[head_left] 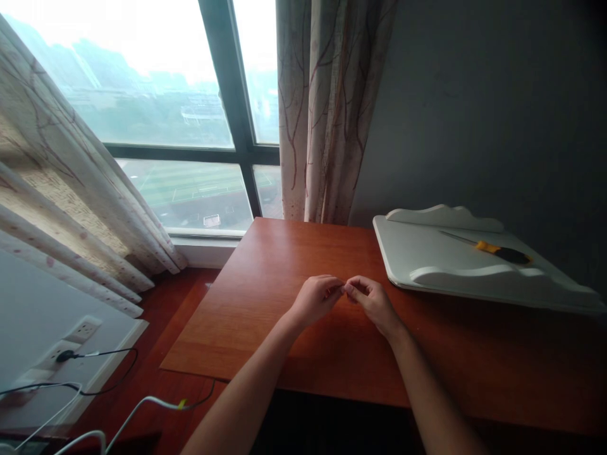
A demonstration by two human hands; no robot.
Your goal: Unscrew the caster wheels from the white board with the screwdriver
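Above the reddish-brown wooden table [227, 316], my left hand [317, 299] and my right hand [372, 303] meet at the fingertips. Both hands are closed, thumb pressed to the fingers. Whatever lies between the fingertips is too small to make out. A white board [441, 246] with wavy raised edges rests on the table to the right of my hands. On it lies a screwdriver [505, 252] with a yellow and black handle, its thin shaft pointing left.
A window [180, 114] and patterned curtains [327, 114] stand behind the table. At the lower left, a black plug [65, 356] sits in a wall socket, and white and black cables run near the table's left corner. A grey wall rises at the right.
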